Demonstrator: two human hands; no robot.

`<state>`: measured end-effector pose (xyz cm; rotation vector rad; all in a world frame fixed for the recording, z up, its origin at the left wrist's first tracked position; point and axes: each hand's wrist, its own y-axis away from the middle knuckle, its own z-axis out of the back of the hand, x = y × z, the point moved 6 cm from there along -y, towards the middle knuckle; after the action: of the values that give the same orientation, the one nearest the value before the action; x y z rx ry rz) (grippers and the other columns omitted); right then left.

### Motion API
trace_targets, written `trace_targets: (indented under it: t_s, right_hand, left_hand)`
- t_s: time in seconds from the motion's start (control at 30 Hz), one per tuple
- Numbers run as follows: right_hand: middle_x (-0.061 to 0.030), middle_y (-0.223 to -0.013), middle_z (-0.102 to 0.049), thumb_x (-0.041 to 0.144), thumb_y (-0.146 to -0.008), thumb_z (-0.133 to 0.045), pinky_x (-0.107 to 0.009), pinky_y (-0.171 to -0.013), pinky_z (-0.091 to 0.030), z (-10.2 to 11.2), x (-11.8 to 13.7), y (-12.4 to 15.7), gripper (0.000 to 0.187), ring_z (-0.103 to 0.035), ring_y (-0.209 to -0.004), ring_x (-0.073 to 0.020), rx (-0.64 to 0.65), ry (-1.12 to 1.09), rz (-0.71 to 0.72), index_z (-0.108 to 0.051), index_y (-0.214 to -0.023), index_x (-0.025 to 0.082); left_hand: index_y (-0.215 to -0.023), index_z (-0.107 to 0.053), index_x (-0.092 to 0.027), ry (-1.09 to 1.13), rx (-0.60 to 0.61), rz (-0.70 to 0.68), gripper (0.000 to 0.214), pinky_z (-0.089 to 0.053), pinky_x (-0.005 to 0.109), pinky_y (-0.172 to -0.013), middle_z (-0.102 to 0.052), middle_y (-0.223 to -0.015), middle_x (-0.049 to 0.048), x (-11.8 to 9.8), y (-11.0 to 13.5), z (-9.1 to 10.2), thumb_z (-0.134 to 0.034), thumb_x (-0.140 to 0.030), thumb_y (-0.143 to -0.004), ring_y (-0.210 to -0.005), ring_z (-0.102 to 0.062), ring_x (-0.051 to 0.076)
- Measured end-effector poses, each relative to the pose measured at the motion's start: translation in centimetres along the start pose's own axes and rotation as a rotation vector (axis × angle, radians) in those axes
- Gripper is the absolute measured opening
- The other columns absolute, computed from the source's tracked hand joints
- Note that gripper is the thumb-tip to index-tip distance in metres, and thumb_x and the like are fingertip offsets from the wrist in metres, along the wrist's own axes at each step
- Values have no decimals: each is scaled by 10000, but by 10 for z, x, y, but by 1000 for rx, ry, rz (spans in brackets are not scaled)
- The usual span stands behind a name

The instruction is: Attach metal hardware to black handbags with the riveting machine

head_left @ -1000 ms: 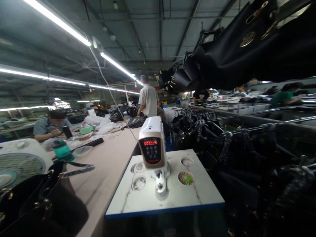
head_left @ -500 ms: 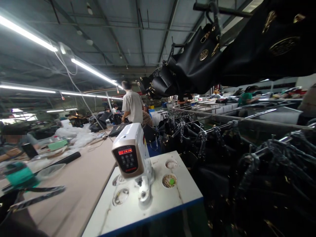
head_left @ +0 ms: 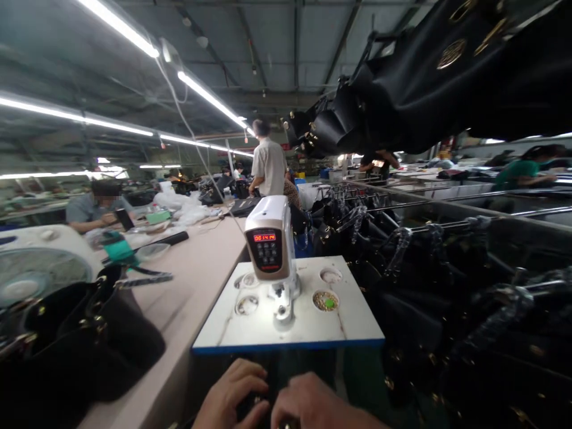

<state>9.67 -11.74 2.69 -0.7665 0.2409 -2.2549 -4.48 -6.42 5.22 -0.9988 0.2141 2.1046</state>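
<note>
My left hand (head_left: 232, 396) and my right hand (head_left: 313, 405) show at the bottom edge, close together below the front edge of a white machine table (head_left: 353, 328). Both have fingers curled round a dark object between them that I cannot make out. On the table stands a white press machine (head_left: 269, 244) with a red digital display. A round recess (head_left: 326, 301) to its right holds small gold parts and a green piece. Two more recesses (head_left: 245, 305) lie to its left.
A black handbag (head_left: 67, 351) lies on the long beige workbench (head_left: 196, 292) at left, beside a white fan (head_left: 27, 280). Racks of black bags (head_left: 447, 286) fill the right; more bags (head_left: 424, 77) hang overhead. A seated person (head_left: 96, 208) and a standing person (head_left: 268, 164) work farther back.
The view swung right, then back left and down. Both my hands have come into view at the bottom edge. The black handbag at left is in view again.
</note>
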Motion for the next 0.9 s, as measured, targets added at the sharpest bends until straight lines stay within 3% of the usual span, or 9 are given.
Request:
trace_targets:
  t_s: [0.1,0.2,0.27,0.33,0.5,0.6,0.7,0.77,0.9]
  right_hand:
    - [68,-770,-773,306,-576,-1041,-194,-610,-465,21,-15,9,358,-686,-686,-123,-131,-321,-344,-805,-837,239]
    - [59,-708,-742,220,-659,-958,-211,-603,-435,56,-20,6,195,-644,-661,-121,-151,-519,-535,-803,-778,225]
    - [46,-671,-721,221,-686,-895,-217,-572,-416,71,-28,0,135,-614,-628,-125,-122,-583,-638,-795,-775,205]
    - [39,-625,-690,251,-689,-861,-219,-533,-384,71,-40,-3,135,-574,-581,-123,-51,-623,-716,-785,-778,186]
    - [11,-636,-688,324,-659,-851,-242,-547,-394,34,-69,8,238,-572,-577,-137,24,-718,-852,-752,-792,152]
    - [12,-623,-669,325,-641,-839,-247,-549,-367,12,-80,23,246,-553,-579,-137,57,-698,-926,-750,-788,150]
    - [16,-617,-654,314,-626,-817,-251,-561,-343,0,-85,40,227,-538,-601,-137,103,-604,-972,-765,-776,152]
    - [14,-628,-659,338,-647,-801,-257,-575,-355,-2,-86,52,233,-546,-621,-145,93,-591,-1004,-765,-784,153]
    - [-3,-679,-694,414,-725,-783,-271,-604,-400,-1,-86,72,291,-580,-638,-162,70,-647,-1068,-763,-841,148]
  left_hand:
    - [-1102,-781,-262,-23,66,-118,291,-512,381,-1043,-714,-1231,103,-24,13,4,-536,-411,-1051,-1188,-604,257]
    - [-1162,-772,-238,31,114,-109,338,-454,367,-1096,-705,-1278,91,-45,9,16,-474,-374,-1082,-1238,-577,243]
    - [-1189,-767,-220,109,153,-33,358,-453,357,-1078,-721,-1251,85,-46,0,18,-515,-441,-1063,-1201,-603,247]
    - [-1204,-773,-206,197,185,126,436,-484,343,-992,-746,-1173,78,-31,-8,9,-593,-548,-1001,-1097,-648,253]
    - [-1083,-822,-163,408,154,378,595,-469,304,-810,-770,-963,51,22,-14,-51,-780,-664,-765,-904,-657,247]
    - [-975,-805,-118,596,73,507,532,-412,279,-689,-713,-813,27,47,-6,-105,-758,-606,-769,-783,-604,205]
    - [-899,-758,-116,706,12,616,415,-394,277,-685,-657,-767,12,61,5,-150,-733,-519,-804,-755,-560,184]
    - [-918,-742,-126,748,-37,606,387,-396,282,-712,-636,-781,10,61,8,-165,-747,-495,-803,-771,-545,180]
    - [-972,-757,-140,832,-122,540,360,-384,287,-715,-596,-783,0,56,6,-163,-797,-419,-747,-778,-527,174]
